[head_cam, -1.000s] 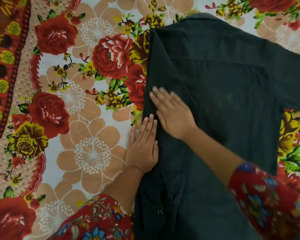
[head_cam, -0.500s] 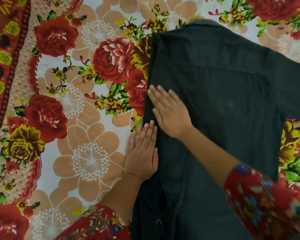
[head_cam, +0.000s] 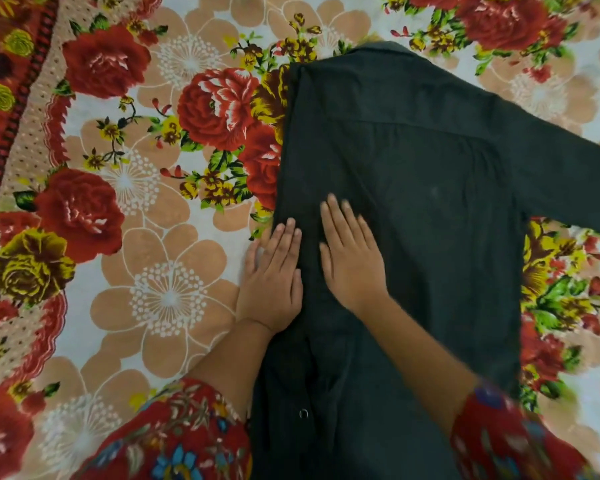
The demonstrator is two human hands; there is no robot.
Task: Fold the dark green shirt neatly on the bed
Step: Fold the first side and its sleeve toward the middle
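The dark green shirt point(head_cam: 430, 202) lies spread on the bed point(head_cam: 153, 306), collar point(head_cam: 381, 48) at the far end. Its left side is turned in to a straight edge, and the other sleeve point(head_cam: 561, 174) reaches out to the right.

Both hands lie flat with the fingers point(head_cam: 336, 220) straight and close together, gripping nothing. The left hand point(head_cam: 272, 275) rests half on the folded edge and half on the bedsheet. The right hand point(head_cam: 352, 258) presses the cloth just beside it.

The fabric looks light, soft and limp. It should crease where pressed and slide easily on the sheet, so it is best taken by pinching at the shoulder seam and hem corners.

The sleeve's cuff and the hem are cut off by the frame. The turned-in sleeve is probably under the fold, but it is hidden. A small snap point(head_cam: 303, 413) shows near the bottom.
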